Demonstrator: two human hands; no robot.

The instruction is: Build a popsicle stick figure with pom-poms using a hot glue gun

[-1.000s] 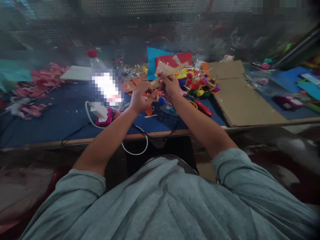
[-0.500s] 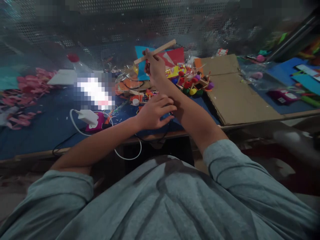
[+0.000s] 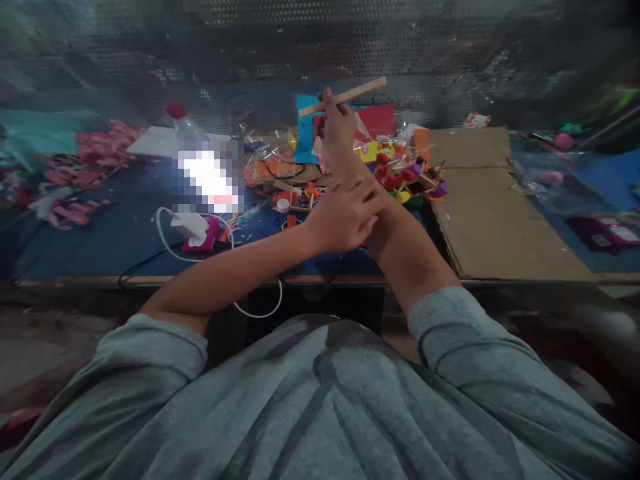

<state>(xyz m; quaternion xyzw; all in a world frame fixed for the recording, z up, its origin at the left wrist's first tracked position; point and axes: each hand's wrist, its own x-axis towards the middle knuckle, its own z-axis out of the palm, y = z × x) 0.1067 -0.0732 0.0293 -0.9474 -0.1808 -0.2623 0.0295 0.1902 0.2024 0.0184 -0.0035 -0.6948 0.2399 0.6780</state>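
My right hand [image 3: 336, 123] is raised above the table and closed around a flat wooden stick [image 3: 356, 93], which slants up to the right. My left hand [image 3: 345, 217] lies across my right forearm, its fingers curled against the skin and holding nothing. Below and beyond both hands sits a heap of craft bits [image 3: 400, 177]: coloured pompoms, wooden sticks and orange scraps.
A blue table top [image 3: 100, 233] carries a red-capped plastic bottle [image 3: 187, 127], a white charger with cable [image 3: 187, 227], pink paper cuttings [image 3: 80, 167] at left, blue and red card sheets [image 3: 373, 120], and a flattened cardboard sheet [image 3: 495, 213] at right. A perforated screen stands behind.
A second ago both hands held the stick together. My left hand has let go and settled on my right forearm, while my right hand lifted the stick higher.
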